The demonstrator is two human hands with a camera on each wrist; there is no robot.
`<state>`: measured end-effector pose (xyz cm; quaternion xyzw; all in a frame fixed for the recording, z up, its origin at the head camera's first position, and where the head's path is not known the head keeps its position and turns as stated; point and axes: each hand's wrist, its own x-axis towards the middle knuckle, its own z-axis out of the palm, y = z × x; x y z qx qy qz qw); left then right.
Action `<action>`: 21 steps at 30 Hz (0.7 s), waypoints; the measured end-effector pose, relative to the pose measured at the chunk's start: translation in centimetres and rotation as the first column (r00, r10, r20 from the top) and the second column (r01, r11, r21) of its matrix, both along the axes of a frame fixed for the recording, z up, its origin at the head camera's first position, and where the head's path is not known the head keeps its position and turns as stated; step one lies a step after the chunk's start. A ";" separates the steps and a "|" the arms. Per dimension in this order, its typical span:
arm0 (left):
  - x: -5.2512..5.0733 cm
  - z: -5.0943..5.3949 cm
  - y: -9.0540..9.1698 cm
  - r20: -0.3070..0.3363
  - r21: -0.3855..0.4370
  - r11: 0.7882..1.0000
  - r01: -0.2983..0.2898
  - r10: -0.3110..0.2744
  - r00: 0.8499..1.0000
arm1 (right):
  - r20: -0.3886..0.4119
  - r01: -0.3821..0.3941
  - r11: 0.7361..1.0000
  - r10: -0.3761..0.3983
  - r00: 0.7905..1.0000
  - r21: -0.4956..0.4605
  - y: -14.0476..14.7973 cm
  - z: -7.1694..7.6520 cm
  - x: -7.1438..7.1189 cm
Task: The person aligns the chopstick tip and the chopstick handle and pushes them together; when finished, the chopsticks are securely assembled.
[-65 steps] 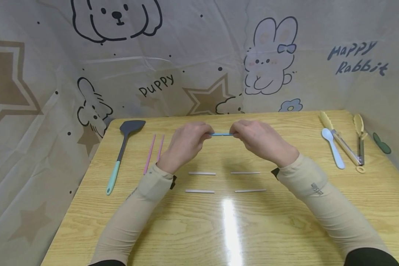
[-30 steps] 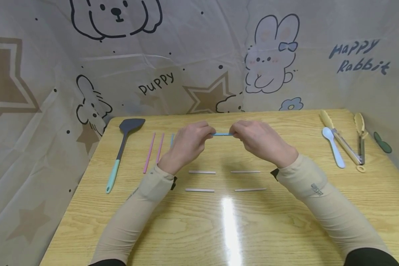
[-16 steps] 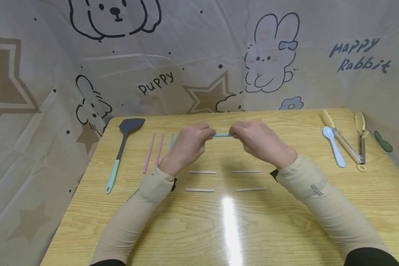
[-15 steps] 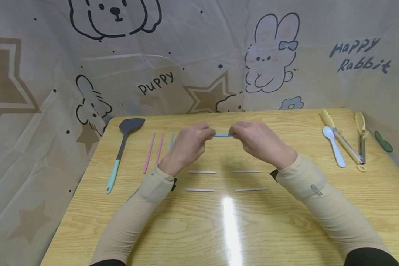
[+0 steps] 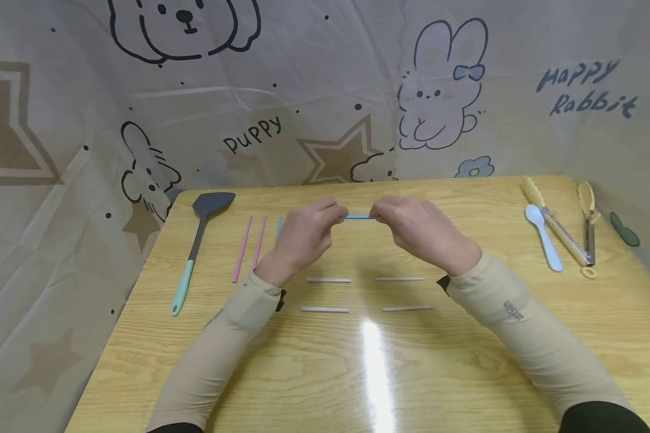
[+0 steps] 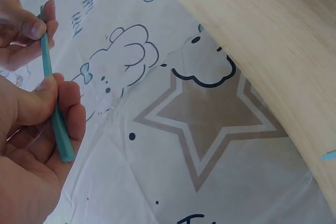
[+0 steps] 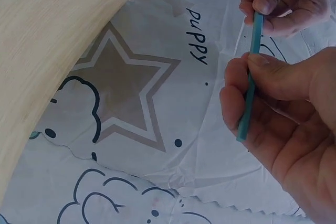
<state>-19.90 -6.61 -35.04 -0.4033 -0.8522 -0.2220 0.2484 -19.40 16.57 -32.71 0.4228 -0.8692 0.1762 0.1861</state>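
Observation:
A thin blue stick (image 5: 359, 217) is held level above the back of the table, one hand at each end. The left hand (image 5: 305, 237) pinches its left part between thumb and fingers; the right hand (image 5: 425, 231) pinches its right part. In the left wrist view the stick (image 6: 63, 140) crosses the curled fingers of the left hand (image 6: 31, 135), its end showing past the thumb. From the right wrist the stick (image 7: 256, 35) appears straight and whole between both thumbs, with the right hand (image 7: 289, 114) nearer that camera.
Several short white sticks (image 5: 325, 310) lie mid-table. Left are two pink sticks (image 5: 242, 248), another blue stick (image 5: 279, 226) partly behind the left hand, and a spatula (image 5: 195, 246). At right lie a light blue spoon (image 5: 544, 239) and tongs (image 5: 566, 237). A printed cloth (image 5: 195, 120) hangs behind.
Both hands have shifted very slightly left and up with the blue stick between them. Compared with the earliest frame, more of the other blue stick shows beside the left hand.

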 end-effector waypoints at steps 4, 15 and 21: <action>-0.1 -0.4 -0.1 -0.015 0.029 0.999 0.023 -0.023 1.000 | 0.013 -0.004 1.000 0.004 1.000 0.019 -0.1 0.1 0.0; 0.1 0.0 -0.3 0.071 0.034 0.999 0.012 -0.014 0.997 | -0.042 -0.001 0.998 0.004 0.999 0.070 0.1 0.4 -0.2; 0.3 0.0 0.0 0.145 -0.051 0.997 -0.050 0.057 0.988 | -0.066 -0.011 0.996 0.017 0.998 0.088 0.0 0.1 -0.3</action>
